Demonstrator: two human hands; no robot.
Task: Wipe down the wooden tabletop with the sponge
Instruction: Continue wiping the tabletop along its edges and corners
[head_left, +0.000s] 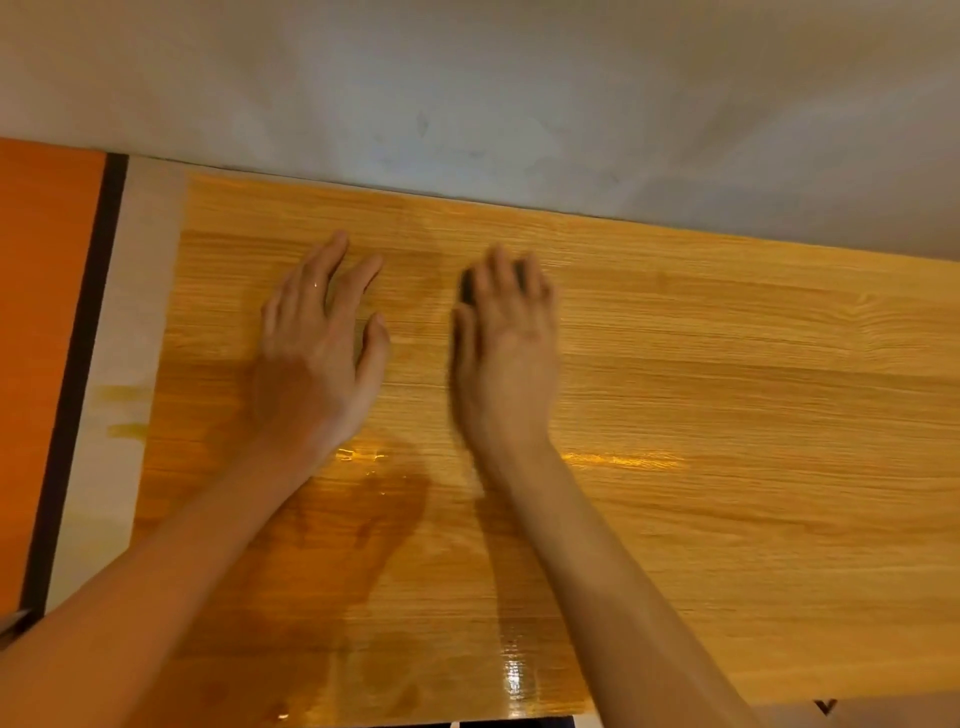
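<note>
The wooden tabletop (727, 389) fills most of the head view, light oak with a wet sheen. My right hand (506, 343) lies palm down near the middle, blurred, pressing a dark sponge (467, 288) that shows only as a dark edge beside and between my fingers. My left hand (317, 343) rests flat on the wood just to the left, fingers spread, holding nothing. Wet patches and glints (384, 499) lie between my forearms and near the front edge.
A grey wall (519, 104) runs along the table's far edge. At the left a pale strip (130, 312) borders the wood, then a dark gap and an orange surface (41, 312). The table's front edge shows at the bottom.
</note>
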